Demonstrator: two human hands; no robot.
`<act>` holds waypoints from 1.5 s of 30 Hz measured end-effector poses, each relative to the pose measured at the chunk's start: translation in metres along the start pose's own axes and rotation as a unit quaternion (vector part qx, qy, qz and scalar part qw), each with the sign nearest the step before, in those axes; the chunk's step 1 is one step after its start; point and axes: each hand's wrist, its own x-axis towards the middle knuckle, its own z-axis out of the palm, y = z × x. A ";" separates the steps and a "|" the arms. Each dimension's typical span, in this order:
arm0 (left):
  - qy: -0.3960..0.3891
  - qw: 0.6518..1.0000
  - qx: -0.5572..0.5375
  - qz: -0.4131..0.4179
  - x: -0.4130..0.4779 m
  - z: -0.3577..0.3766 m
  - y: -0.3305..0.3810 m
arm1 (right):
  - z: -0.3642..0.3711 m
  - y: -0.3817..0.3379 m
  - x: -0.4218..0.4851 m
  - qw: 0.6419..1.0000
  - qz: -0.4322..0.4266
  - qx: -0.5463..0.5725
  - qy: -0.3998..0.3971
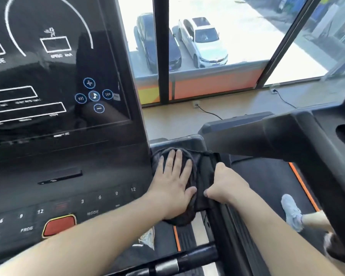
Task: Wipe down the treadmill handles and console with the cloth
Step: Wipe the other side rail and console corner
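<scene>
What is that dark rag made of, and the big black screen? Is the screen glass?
The cloth looks like soft woven fabric, maybe microfibre: it is matte and bunches into folds under the left hand and in the right hand. The console screen looks like glossy glass or hard plastic, since it mirrors the room; the picture cannot settle which.

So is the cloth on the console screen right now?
No, the cloth lies beside the console, under the left hand.

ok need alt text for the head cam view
A person's left hand presses a dark cloth flat on the treadmill's right side beside the console, while the right hand grips the cloth's edge.
</scene>
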 end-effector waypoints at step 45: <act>-0.073 0.992 -0.100 -0.027 0.120 -0.054 -0.059 | 0.005 0.008 -0.003 0.991 0.038 0.128 0.009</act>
